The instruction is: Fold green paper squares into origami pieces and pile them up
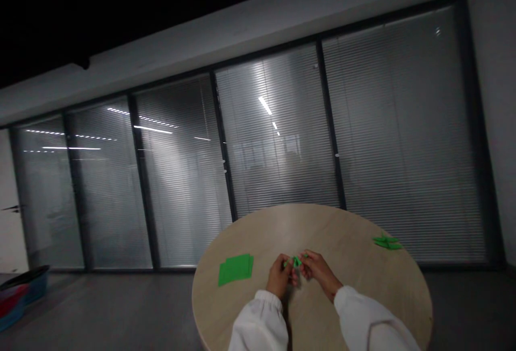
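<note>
One green paper piece (296, 261) half-hidden between left hand (279, 277) and right hand (316, 271).

Here's the left hand (279, 277) and right hand (317, 272), pinching in tight together, wrists cocked inward, the left arm (260, 327) and right arm (366, 321) reaching forward in white sleeves!

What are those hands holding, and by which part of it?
The left hand and right hand pinch a small folded green paper at opposite sides; finer detail is unclear.

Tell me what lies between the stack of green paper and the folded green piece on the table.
The head view shows the left hand and right hand there, holding a small folded green paper piece.
</note>
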Demonstrator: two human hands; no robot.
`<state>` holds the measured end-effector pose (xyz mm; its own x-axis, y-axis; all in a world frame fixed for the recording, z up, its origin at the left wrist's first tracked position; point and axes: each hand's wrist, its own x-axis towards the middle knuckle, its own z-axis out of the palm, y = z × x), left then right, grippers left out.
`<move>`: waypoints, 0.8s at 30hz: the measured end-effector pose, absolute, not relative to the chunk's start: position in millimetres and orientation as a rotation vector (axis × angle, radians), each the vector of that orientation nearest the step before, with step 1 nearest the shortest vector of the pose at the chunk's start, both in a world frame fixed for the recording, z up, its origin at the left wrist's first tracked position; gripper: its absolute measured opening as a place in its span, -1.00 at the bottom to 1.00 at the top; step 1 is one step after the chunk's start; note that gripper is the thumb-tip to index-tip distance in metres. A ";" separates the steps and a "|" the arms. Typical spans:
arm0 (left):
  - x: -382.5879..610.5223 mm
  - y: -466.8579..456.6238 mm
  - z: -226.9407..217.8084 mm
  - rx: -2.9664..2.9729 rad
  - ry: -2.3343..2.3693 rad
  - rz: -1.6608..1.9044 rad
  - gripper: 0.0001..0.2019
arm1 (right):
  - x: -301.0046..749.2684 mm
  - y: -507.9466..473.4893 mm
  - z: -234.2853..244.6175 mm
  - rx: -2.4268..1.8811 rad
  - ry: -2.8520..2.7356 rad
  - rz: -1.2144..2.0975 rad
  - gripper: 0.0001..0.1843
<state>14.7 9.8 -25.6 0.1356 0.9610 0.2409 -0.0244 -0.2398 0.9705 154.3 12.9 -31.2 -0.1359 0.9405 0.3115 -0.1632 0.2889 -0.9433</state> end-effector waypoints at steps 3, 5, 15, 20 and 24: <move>17.0 6.5 -25.7 1.438 0.932 1.220 -0.43 | 154.9 15.6 -33.1 -0.827 -1.329 1.162 -0.62; 17.7 5.3 -27.3 1.452 0.910 1.179 -0.44 | 155.0 17.1 -34.8 -0.858 -1.345 1.136 -0.64; 17.9 7.3 -29.4 1.425 0.900 1.132 -0.45 | 156.1 16.6 -32.7 -0.984 -1.359 1.061 -0.56; 17.2 5.6 -22.9 1.417 0.882 1.147 -0.44 | 153.1 8.7 -24.8 -0.974 -1.339 1.200 -0.51; 15.8 2.4 -16.7 1.374 0.865 1.150 -0.45 | 153.0 4.7 -20.6 -0.823 -1.313 1.307 -0.50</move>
<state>15.8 2.4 -16.7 0.2643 0.9503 0.1643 -0.1057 -0.1408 0.9844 153.0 4.7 -20.6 -0.2034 0.9575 0.2044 -0.2000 0.1637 -0.9660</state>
